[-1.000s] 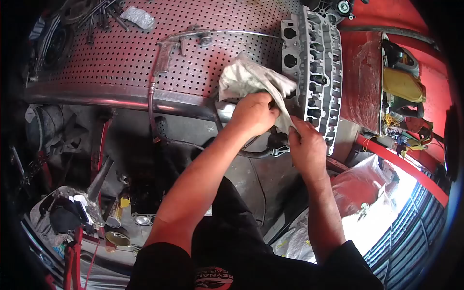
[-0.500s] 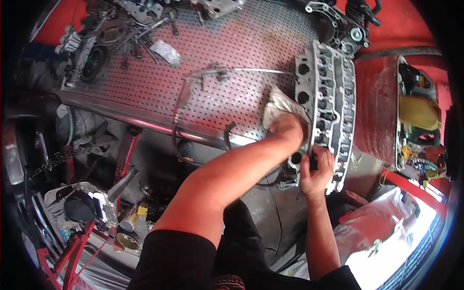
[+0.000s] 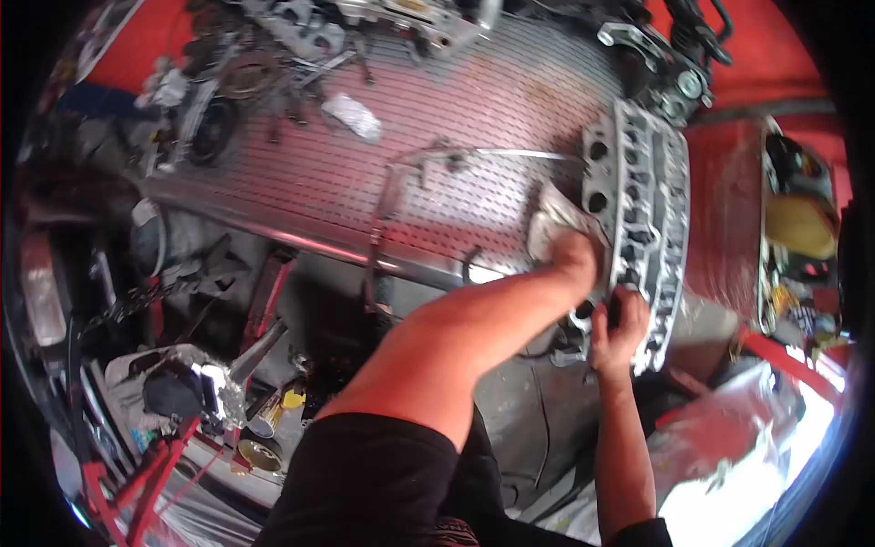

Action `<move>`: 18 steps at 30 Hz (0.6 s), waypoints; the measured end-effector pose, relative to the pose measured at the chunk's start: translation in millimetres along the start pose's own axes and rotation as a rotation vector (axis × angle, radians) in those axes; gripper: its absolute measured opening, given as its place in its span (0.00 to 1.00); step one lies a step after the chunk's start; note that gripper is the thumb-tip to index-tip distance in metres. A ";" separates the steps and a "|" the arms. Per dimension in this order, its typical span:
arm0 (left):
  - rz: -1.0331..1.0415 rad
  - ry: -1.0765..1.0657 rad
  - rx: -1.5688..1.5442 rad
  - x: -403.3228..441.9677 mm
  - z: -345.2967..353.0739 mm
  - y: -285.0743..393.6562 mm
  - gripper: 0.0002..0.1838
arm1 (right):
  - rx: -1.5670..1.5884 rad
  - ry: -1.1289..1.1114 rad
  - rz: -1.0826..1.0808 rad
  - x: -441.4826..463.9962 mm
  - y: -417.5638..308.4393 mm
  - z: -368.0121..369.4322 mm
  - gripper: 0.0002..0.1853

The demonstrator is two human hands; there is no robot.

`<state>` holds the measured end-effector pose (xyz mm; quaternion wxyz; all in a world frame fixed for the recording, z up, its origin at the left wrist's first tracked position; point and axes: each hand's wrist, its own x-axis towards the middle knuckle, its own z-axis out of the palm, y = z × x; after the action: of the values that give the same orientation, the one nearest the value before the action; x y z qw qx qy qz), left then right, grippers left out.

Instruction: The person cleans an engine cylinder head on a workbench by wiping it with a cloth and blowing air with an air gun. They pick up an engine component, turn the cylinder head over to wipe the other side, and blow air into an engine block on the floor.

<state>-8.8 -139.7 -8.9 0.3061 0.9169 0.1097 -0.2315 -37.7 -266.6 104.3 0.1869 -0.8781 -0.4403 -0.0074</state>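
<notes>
You've got the cylinder head (image 3: 649, 205) at the right end of the perforated metal counter (image 3: 301, 182), its long side running away from you and its near end reaching past the line of the front edge. Round dark ports show along its left side, and rows of openings run down its middle. Here's your left hand (image 3: 576, 257), in on that left side with the pale rag (image 3: 551, 219) bunched at it, right up against the metal; the fingers are hidden, so there's no telling how they close. Your right hand (image 3: 622, 333) is down at the near end, fingers bent and thumb standing apart from them; whether they pinch anything between them can't be made out. Over to the left, an air gun (image 3: 424, 166) lies on the counter, its thin nozzle pointing at the cylinder head and its hose (image 3: 374, 260) dropping over the front edge. Farther left there's a crumpled silvery packet (image 3: 352, 118), then a round dark pulley (image 3: 214, 130) near a jumble of metal parts (image 3: 296, 32). Beyond the cylinder head's far end sits a dark engine part (image 3: 670, 82), and to its right a red box (image 3: 723, 214) stands beside a yellow container (image 3: 799, 226).
</notes>
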 end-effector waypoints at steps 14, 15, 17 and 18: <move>0.409 0.328 -0.830 -283.2 -0.3 -58.9 0.15 | 0.432 -0.413 -0.147 -37.8 -108.5 4.1 0.34; 0.408 0.340 -0.807 -294.0 1.2 -68.0 0.14 | 0.650 -0.471 0.099 -58.3 -119.1 10.5 0.30; 0.256 0.018 -0.919 -330.9 -30.7 -116.0 0.22 | 0.497 -0.601 0.276 -72.0 -130.2 11.0 0.25; 0.098 0.021 -0.933 -330.1 -46.7 -139.3 0.27 | 0.410 -0.484 0.224 -83.8 -128.2 16.1 0.24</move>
<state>-326.6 -20.9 115.3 0.6952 0.6876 0.1616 -0.1334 -191.0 -256.3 115.6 0.2496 -0.8414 -0.3651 0.3105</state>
